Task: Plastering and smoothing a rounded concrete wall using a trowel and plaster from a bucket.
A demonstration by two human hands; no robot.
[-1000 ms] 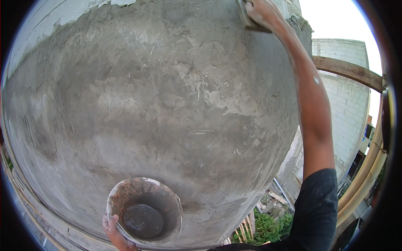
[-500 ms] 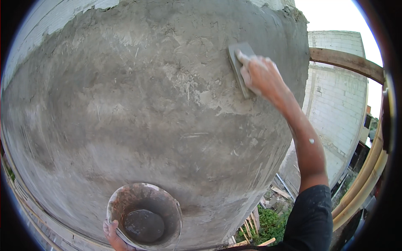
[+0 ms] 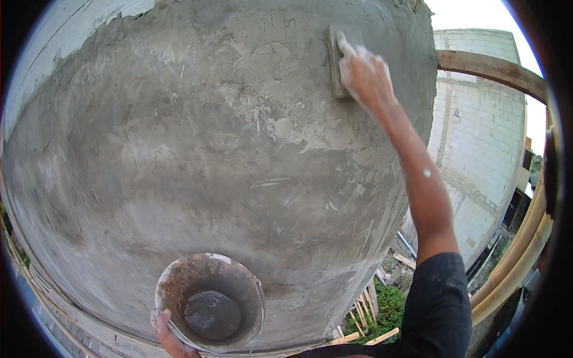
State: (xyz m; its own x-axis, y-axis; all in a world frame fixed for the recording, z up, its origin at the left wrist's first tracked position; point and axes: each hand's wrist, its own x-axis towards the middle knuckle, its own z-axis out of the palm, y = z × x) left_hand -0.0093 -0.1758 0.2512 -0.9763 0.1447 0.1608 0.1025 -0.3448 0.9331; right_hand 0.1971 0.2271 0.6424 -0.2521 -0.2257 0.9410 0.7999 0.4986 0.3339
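1. R hand [image 3: 367,74] is pressing a rectangular float [image 3: 338,62] flat against the wet grey render on the wall [image 3: 197,155], up near the top right of the plastered area; arm is reaching up, nearly full stretch.
2. R grip: fingers are lying spread over the float's back, palm pushing it on. Can't tell if a handle is being pinched under the palm, it's hidden.
3. L hand [image 3: 167,334] is holding a mortar-smeared bucket [image 3: 209,301] at the low edge of the view, close to the wall's lower part. L grip: thumb is hooking over the rim, rest of the fingers are under the bucket, out of sight.
4. Bucket is holding a dark wet pool at its bottom, looks mostly used up.
5. Step in hand, as I judge it: smoothing / levelling the fresh coat, not loading new mix. Surface is showing ridges, light patches and scratch marks mid-wall.
6. Next move prob. calls for keeping the float flat w/ even pressure and working across the rough patches below it; bucket needs staying level.
7. Bkgd: white block building [image 3: 477,149] to the right, timber beam [image 3: 489,68] crossing above it, greenery and loose timbers far below.
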